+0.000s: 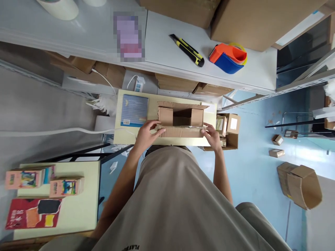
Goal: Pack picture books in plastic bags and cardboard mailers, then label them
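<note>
A small open cardboard box stands on a pale low table straight below me. My left hand grips the near flap at its left end, fingers curled over the edge. At the flap's right end, my right hand pinches that same flap. The other flaps stand open. A blue book lies flat on the table just left of the box.
A white shelf above holds a yellow-black utility knife, an orange-blue tape dispenser and big cartons. Small boxes sit right of the table. Colourful books lie on a second table at lower left. A crumpled carton lies on the blue floor.
</note>
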A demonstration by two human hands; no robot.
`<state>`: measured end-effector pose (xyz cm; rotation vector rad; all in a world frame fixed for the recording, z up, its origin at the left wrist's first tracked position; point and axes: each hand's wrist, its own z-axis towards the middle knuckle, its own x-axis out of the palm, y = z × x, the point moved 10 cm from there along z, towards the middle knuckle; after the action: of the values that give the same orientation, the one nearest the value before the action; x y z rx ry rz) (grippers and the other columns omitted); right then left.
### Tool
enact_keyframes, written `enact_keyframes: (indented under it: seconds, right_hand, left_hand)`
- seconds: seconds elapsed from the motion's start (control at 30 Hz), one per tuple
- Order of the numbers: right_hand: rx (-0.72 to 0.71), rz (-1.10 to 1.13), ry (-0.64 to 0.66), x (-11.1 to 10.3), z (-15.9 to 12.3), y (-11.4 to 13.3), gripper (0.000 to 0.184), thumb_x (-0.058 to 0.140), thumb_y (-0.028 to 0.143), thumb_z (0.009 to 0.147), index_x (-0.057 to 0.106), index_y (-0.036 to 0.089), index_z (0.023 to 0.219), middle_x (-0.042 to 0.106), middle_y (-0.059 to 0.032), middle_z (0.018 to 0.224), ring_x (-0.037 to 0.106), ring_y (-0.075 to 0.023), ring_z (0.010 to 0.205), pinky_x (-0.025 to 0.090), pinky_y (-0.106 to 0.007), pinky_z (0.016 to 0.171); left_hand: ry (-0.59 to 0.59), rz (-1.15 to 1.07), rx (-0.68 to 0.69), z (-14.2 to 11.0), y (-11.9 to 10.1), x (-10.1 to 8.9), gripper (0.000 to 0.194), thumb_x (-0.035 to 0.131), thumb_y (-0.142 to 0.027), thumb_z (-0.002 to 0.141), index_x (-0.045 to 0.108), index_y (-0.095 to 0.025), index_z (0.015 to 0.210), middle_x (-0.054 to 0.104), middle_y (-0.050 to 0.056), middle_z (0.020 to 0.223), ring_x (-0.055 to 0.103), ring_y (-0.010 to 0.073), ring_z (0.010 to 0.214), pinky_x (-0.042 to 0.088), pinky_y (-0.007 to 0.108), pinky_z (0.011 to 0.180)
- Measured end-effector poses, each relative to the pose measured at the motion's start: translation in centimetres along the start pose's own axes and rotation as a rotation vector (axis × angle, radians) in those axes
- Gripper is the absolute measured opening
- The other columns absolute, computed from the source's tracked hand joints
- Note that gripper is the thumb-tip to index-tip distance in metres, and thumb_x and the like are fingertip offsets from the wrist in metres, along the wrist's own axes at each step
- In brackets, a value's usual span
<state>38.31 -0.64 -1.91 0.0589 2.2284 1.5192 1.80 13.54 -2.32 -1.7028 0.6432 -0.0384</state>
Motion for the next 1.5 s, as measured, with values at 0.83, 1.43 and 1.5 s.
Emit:
enact_keyframes:
  seconds: [0.83,1.43,1.5]
  right_hand:
    - [-0.192,-0.244,0.113,-0.5,5.4,3.0,0.068,0.087,0.078,0.091,0.081,0.034,0.143,0.07,-0.0112,0.154,0.08,-0.025,0.105,0.075,-0.049,0.101]
    - [-0.125,-0.082,-0.132,0.5,4.8,-0.6,0.055,0.082,0.075,0.095,0.093,0.026,0.117,0.08,-0.0156,0.139,0.079,-0.0323,0.124,0.074,-0.047,0.097]
    - [-0.126,-0.073,-0.139,0.5,4.7,-0.6,0.053,0.083,0.073,0.095,0.093,0.026,0.117,0.08,-0.0157,0.139,0.08,-0.0323,0.124,0.074,-0.047,0.099]
  left_hand:
    - [0.034,0.3,0.2,4.4,-3.5,-0.1,0.052,0.092,-0.032,0.092,0.074,-0.029,0.141,0.062,0.009,0.149,0.074,0.0273,0.127,0.068,0.045,0.115]
    - [-0.196,0.194,0.249,4.4,-0.1,0.1,0.017,0.074,-0.033,0.103,0.081,-0.022,0.113,0.072,0.007,0.117,0.077,0.0205,0.097,0.071,0.038,0.096]
    - [-0.209,0.167,0.252,4.4,0.1,0.0,0.02,0.074,-0.037,0.103,0.081,-0.022,0.114,0.073,0.007,0.117,0.078,0.0198,0.094,0.071,0.038,0.094]
